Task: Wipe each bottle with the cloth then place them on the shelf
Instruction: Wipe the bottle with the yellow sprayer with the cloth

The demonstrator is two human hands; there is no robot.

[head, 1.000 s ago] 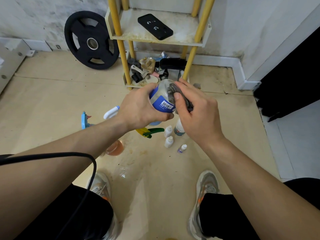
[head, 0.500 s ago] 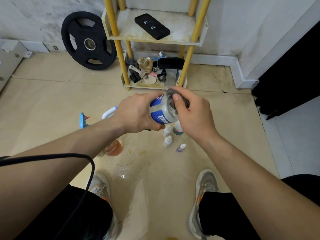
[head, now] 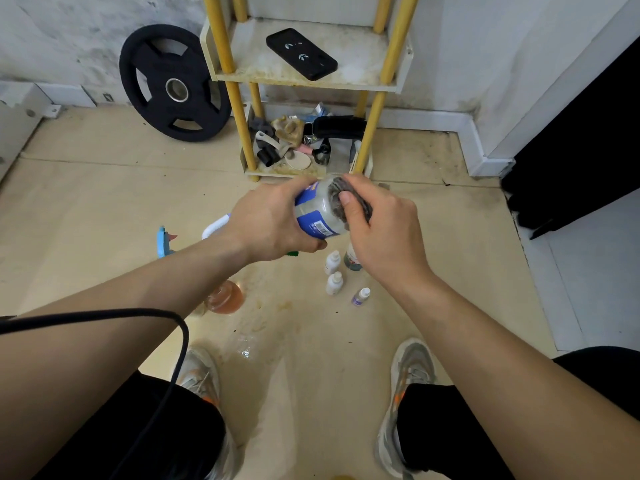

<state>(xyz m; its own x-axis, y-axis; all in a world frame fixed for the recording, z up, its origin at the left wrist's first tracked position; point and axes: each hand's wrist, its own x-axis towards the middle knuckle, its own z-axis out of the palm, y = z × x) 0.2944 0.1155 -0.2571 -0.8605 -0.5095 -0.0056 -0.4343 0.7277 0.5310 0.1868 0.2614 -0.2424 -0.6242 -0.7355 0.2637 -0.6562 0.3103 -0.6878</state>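
My left hand (head: 273, 223) grips a clear bottle with a blue label (head: 317, 213), held on its side above the floor. My right hand (head: 384, 230) presses a dark grey cloth (head: 341, 195) against the bottle's end. Below them on the floor stand two small white bottles (head: 333, 271), a tiny purple-labelled bottle (head: 361, 296) and a green-tinted bottle (head: 351, 259), partly hidden by my right hand. A round orange bottle (head: 227, 297) lies under my left forearm. The yellow-posted shelf (head: 304, 77) stands just beyond my hands.
A black phone (head: 301, 53) lies on the middle shelf. The bottom shelf holds several jumbled items (head: 298, 140). A black weight plate (head: 171, 84) leans on the wall to the left. A blue and white spray bottle (head: 166, 239) lies left. My shoes (head: 410, 372) frame a wet patch.
The bottle and both hands have stayed together in front of the shelf, shifting slightly. My right hand has rubbed the cloth around the bottle's end.
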